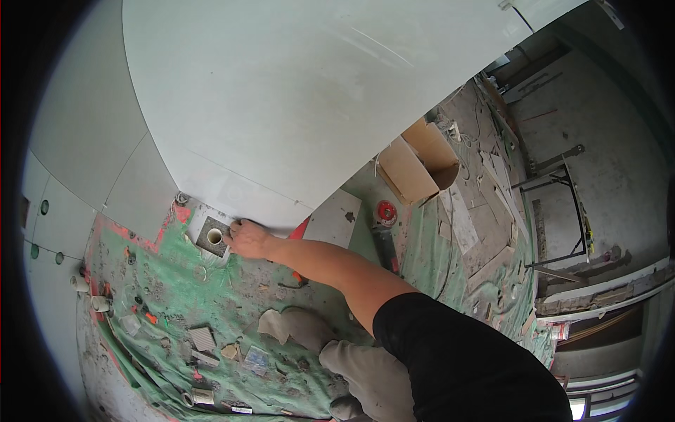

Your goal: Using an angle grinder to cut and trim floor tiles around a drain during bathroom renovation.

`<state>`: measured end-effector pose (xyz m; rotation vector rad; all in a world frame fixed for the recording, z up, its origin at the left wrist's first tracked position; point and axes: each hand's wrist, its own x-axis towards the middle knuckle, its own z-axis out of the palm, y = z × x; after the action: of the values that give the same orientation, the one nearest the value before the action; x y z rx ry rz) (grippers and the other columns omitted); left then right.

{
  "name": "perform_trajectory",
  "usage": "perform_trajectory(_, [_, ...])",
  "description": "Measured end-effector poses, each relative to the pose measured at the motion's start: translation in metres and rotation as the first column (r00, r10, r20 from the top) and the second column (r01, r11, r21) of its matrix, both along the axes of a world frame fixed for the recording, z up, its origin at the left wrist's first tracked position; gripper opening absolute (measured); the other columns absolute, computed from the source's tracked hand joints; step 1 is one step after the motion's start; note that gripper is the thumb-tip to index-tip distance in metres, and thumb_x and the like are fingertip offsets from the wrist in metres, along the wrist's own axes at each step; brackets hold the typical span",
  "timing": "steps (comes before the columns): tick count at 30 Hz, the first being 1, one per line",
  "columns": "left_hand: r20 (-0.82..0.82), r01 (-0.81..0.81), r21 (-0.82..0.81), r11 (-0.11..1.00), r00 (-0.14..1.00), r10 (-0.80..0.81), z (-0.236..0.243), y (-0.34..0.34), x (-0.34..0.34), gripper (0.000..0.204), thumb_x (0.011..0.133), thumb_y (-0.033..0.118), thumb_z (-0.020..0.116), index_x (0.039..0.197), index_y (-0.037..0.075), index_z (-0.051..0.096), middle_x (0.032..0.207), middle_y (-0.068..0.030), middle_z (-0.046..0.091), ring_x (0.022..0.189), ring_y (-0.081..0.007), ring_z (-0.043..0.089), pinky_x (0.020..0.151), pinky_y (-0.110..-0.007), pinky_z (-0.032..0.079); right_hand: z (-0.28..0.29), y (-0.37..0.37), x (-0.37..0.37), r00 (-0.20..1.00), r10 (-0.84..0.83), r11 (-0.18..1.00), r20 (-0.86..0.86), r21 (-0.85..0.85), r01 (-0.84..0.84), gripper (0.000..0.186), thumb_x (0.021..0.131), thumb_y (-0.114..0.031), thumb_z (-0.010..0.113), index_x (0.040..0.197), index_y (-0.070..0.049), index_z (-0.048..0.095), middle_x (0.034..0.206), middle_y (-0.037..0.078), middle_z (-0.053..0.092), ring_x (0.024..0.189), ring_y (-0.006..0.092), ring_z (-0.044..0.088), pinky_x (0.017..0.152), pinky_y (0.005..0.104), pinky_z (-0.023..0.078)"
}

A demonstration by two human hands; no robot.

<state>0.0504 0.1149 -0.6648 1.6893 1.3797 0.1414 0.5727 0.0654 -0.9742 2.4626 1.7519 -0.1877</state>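
My right hand (247, 239) reaches across from the lower right, its fingers curled in at the right edge of a dark speckled square (204, 243). Whatever they may grip there is too small to tell. A cream-coloured pipe end (214, 236) stands open in the middle of that square, which has a pale border against the wall's foot. Under my forearm lies a tool with an orange handle (297, 276), partly covered by the arm. Just beyond the forearm a red pointed piece (301, 228) shows beside a pale tile offcut (336, 221). My left hand is out of the picture.
Large pale wall panels (267, 91) rise close in front and at the left. An angle grinder (385, 235) with a red disc lies right of the tile offcut, near an open cardboard box (415, 165). Green sheeting (232, 302) with scattered rubble covers the floor.
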Motion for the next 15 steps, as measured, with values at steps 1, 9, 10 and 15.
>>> perform_trajectory(1, [0.013,0.006,-0.005,1.0,1.0,-0.006,0.0,0.0,0.001,0.067,0.113,0.041,0.073,0.163,-0.001,0.058,0.15,-0.0228,0.071,0.128,-0.0332,0.071,0.11,-0.045,0.054,-0.002,-0.001,0.002,1.0,0.0,1.0,-0.003,0.001,0.0,0.054,0.105,-0.05,0.068,0.132,-0.003,0.066,0.113,0.013,0.078,0.12,0.0308,0.067,0.094,0.0486,0.052])
perform_trajectory(9, [0.069,0.089,0.08,0.993,0.993,-0.095,-0.022,0.005,-0.005,0.064,0.113,0.027,0.071,0.161,-0.011,0.053,0.149,-0.027,0.071,0.132,-0.0335,0.07,0.116,-0.043,0.053,-0.022,-0.01,0.026,0.999,0.032,0.998,-0.014,0.063,-0.031,0.034,0.1,-0.029,0.068,0.124,-0.005,0.074,0.12,0.017,0.078,0.119,0.035,0.073,0.101,0.0516,0.06])
perform_trajectory(10, [0.026,0.157,0.189,0.969,0.986,-0.165,-0.031,0.01,-0.011,0.068,0.108,0.029,0.075,0.16,-0.011,0.055,0.145,-0.0273,0.074,0.132,-0.0357,0.07,0.117,-0.045,0.051,-0.015,-0.007,0.021,0.997,0.067,0.998,0.048,-0.023,-0.066,0.039,0.104,-0.035,0.067,0.128,-0.004,0.072,0.12,0.016,0.078,0.119,0.0342,0.073,0.101,0.0518,0.061])
perform_trajectory(15, [-0.041,0.116,0.162,0.98,0.993,-0.111,-0.027,0.018,-0.034,0.067,0.11,0.027,0.073,0.162,-0.008,0.052,0.15,-0.0262,0.072,0.138,-0.0398,0.068,0.119,-0.047,0.05,0.004,0.016,-0.006,0.989,-0.055,0.993,-0.138,-0.11,0.04,0.05,0.109,-0.047,0.063,0.134,-0.004,0.069,0.119,0.016,0.078,0.121,0.0352,0.071,0.095,0.0497,0.059])
